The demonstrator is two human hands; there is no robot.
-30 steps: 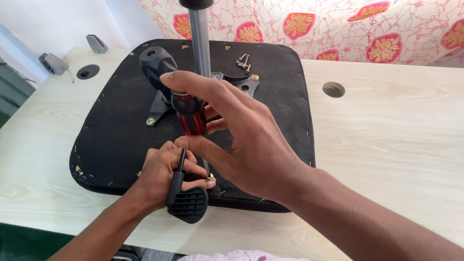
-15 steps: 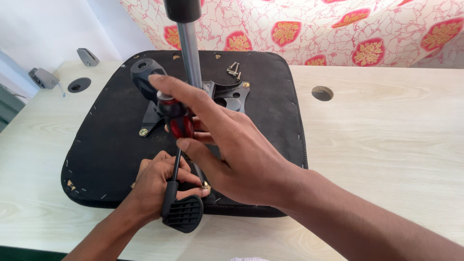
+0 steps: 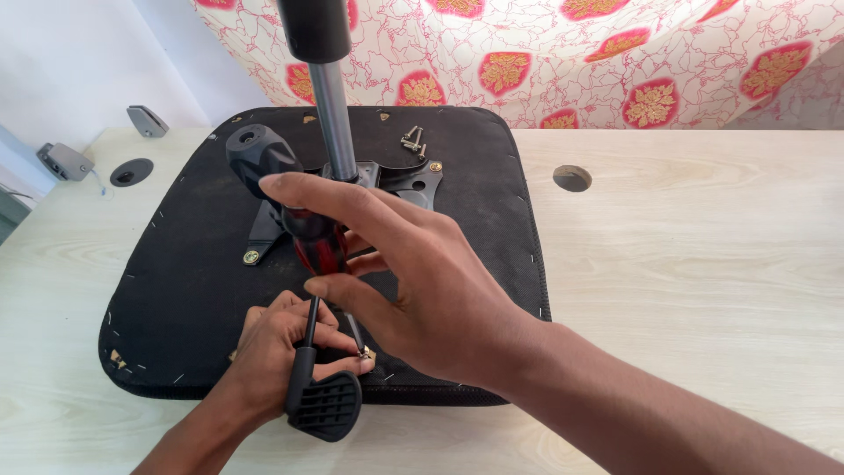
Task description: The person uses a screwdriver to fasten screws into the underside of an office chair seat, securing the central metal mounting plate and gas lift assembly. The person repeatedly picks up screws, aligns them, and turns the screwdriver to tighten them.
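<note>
A black seat pad (image 3: 176, 264) lies upside down on the table, with a metal mounting plate (image 3: 409, 180) and an upright chrome cylinder (image 3: 334, 123) on it. My right hand (image 3: 422, 290) grips a screwdriver with a black and red handle (image 3: 264, 163), tilted, its tip down at a brass screw (image 3: 365, 354) near the pad's front edge. My left hand (image 3: 272, 356) is closed around a thin black lever with a ribbed paddle end (image 3: 325, 405), right beside that tip. Another screw (image 3: 251, 257) sits in the plate's left arm.
Loose screws (image 3: 411, 141) lie on the pad behind the plate. The pale wooden table (image 3: 686, 264) has round holes on the right (image 3: 571, 179) and left (image 3: 131, 171). Two grey brackets (image 3: 63, 161) (image 3: 146, 120) rest at far left. A flowered red and white cloth (image 3: 571, 53) hangs behind.
Both hands keep their hold. The seat pad and hands sit a little higher and more central in view. The screwdriver stays at the same front screw.
</note>
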